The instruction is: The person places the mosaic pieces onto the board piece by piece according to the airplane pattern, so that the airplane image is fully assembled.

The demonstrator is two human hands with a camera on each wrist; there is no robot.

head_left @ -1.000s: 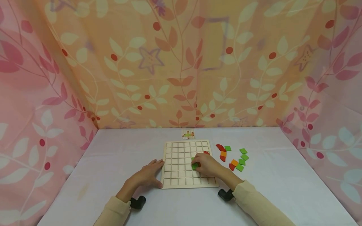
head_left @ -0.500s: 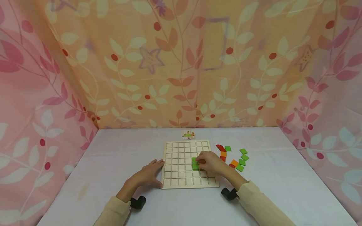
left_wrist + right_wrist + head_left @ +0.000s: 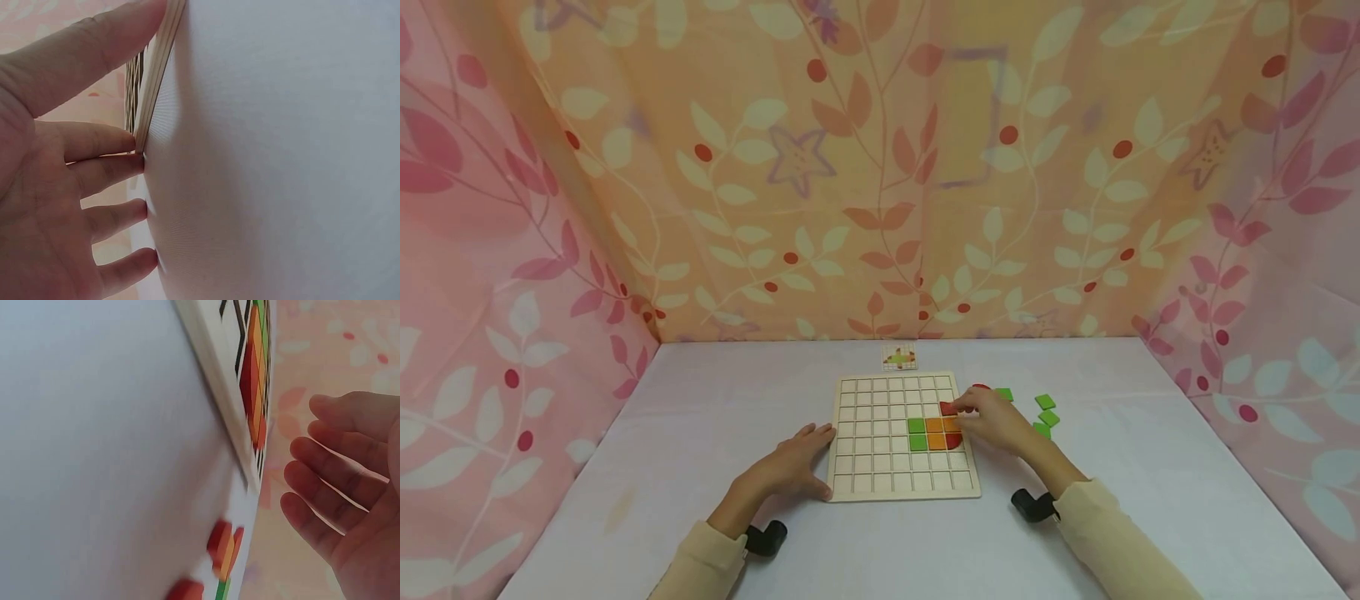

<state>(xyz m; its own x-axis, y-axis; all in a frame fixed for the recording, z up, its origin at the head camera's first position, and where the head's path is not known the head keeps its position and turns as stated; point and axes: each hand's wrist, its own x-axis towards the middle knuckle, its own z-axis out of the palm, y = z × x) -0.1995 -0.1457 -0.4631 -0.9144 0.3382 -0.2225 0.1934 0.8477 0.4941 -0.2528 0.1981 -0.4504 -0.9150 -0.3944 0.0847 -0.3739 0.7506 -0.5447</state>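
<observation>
The wooden grid board (image 3: pixel 868 475) lies on the white table in front of me. My left hand (image 3: pixel 790 462) rests at its left side; in the left wrist view, the thumb and fingertips are right at the board's edge (image 3: pixel 164 53), fingers extended. Green square tiles (image 3: pixel 917 426), orange square tiles (image 3: pixel 937 442) and red curved tiles (image 3: pixel 953 441) form a cluster in the right part of the grid. Above the board's right edge is my right hand (image 3: pixel 1000 421). The right wrist view shows its fingers (image 3: pixel 312 478) loosely bent, with nothing between them.
Loose green tiles (image 3: pixel 1046 402) lie right of the board, partly hidden by the right hand. Loose red tiles (image 3: pixel 219 537) and an orange tile (image 3: pixel 226 559) appear beyond the board's corner. A small pattern card (image 3: pixel 898 357) lies behind the board. Patterned cloth (image 3: pixel 880 208) encloses the table.
My right hand has moved right from the tile cluster to the board's right edge, uncovering the orange and red tiles in the grid. The left hand has stayed put.
</observation>
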